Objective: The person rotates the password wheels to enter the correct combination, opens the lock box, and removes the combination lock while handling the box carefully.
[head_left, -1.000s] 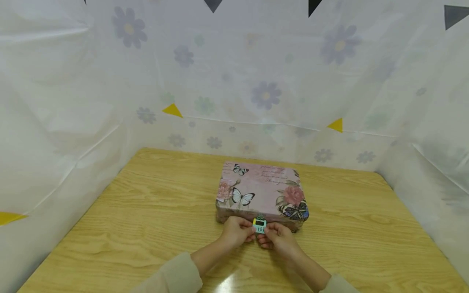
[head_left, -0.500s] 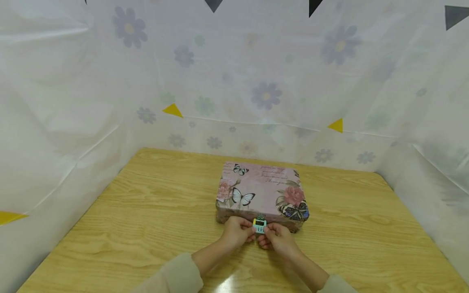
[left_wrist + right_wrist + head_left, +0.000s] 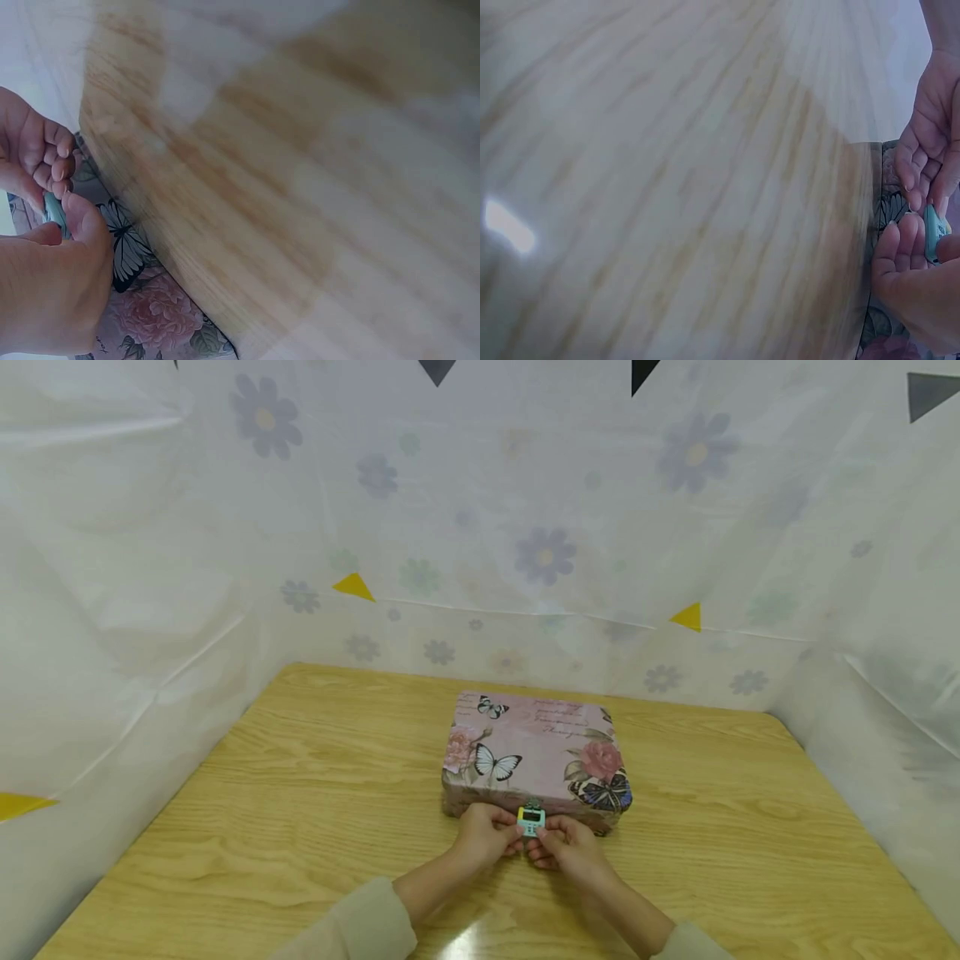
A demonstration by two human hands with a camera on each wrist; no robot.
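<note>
From the head camera, a person's left hand (image 3: 486, 832) and right hand (image 3: 567, 846) meet at the near front edge of a closed pink box (image 3: 535, 750) printed with butterflies and roses, standing on a wooden table (image 3: 300, 793); the fingers of both hands curl in to pinch a small teal-and-yellow padlock (image 3: 531, 820) that hangs between their fingertips, touching the metal clasp just beyond them on the box front. By this view the lid is down and the lock is on the clasp, so opening looks not yet done: the lock has to be released and the lid lifted. A few lines of cursive script run across the far part of the lid, well beyond the fingers, too small to read; the dark window on the lock shows no legible digits. From the left wrist camera, the left hand (image 3: 52, 292) fills the lower corner, thumb and forefinger pressed on the teal lock (image 3: 54, 210), with the right hand (image 3: 30, 150) and its curled fingers just above; the butterfly print of the box (image 3: 150, 315) lies beneath them, no writing visible. From the right wrist camera, the right hand (image 3: 911, 292) pinches the teal lock (image 3: 933, 231) against the left hand (image 3: 934, 142), whose fingers bend down onto it from above; the box edge (image 3: 877, 330) sits just behind, the table blurred, nothing legible.
</note>
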